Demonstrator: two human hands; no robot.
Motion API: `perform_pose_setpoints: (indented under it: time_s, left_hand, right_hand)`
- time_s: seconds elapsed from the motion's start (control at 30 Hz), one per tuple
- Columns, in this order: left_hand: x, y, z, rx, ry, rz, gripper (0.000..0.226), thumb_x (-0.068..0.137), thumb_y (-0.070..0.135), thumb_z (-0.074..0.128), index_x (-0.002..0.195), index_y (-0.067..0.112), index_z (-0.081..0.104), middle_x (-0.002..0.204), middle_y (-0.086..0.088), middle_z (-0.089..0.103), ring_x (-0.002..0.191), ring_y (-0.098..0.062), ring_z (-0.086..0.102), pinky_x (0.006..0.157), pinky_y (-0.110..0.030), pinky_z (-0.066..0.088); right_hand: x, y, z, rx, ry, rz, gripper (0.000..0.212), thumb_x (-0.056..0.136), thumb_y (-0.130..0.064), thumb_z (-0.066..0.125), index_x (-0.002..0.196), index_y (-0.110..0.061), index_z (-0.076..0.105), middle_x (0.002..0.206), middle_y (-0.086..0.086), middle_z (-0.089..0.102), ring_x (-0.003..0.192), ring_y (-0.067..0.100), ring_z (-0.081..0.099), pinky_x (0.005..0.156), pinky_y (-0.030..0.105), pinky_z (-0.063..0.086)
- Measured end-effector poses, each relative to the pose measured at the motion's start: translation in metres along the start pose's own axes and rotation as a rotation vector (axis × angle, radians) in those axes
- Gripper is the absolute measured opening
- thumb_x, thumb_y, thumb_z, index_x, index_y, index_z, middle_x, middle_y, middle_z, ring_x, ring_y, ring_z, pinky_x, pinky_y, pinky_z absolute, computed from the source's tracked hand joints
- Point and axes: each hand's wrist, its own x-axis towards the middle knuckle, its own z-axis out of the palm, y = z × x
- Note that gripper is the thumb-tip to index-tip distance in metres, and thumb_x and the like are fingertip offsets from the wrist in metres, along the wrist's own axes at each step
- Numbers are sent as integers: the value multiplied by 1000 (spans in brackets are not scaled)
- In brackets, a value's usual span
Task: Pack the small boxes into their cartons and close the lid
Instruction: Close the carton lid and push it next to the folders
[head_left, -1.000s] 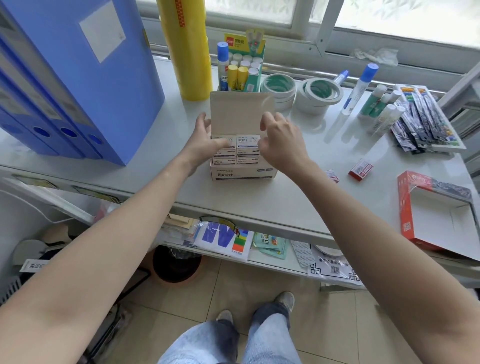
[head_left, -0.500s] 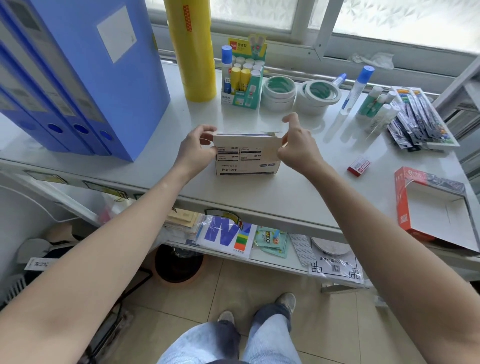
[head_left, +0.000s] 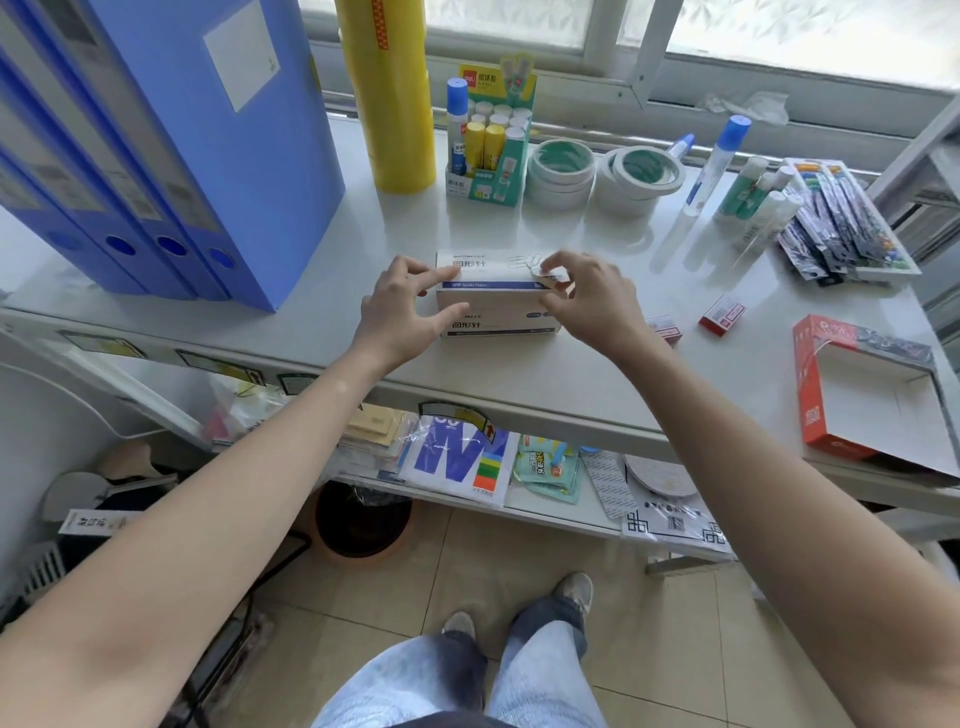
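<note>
Since earlier, lid (head_left: 493, 267) has been folded down on carton (head_left: 498, 312); it is pinched by left hand (head_left: 402, 312) and right hand (head_left: 592, 301).

1. Bright daylight pours through the window (head_left: 810, 36) behind the table (head_left: 519, 374)
2. The glossy tabletop shows pale glare and soft reflections
3. Wide-angle bending curves the edges; the hands look slightly blurred

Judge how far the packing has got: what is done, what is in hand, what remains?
Done: the white carton has its lid folded down. In hand: the left hand steadies its left end while the right hand presses the lid's right corner. Left: two small red boxes lie loose on the table, and the red carton is open.
</note>
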Motion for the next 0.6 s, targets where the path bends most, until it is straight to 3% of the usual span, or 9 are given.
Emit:
perform_pose_setpoints:
  time_s: [0.37,0.6]
  left_hand:
    - [0,-5,4,281,89,145,36,91,37,56,124,26,62,109,-7,57,104,-28,49,77,-34,32]
    - [-6,-7,7,539,137,280,36,96,33,45,128,21,59,117,-13,54,98,-35,53,67,-39,39]
  right_hand:
    - [-3,2,3,6,21,12,31,85,-21,55,114,-21,64,110,12,64,104,33,58,91,42,44]
    - [-6,1,4,47,43,3,32,87,-17,55,117,-16,64,107,17,60,105,34,52,93,42,44]
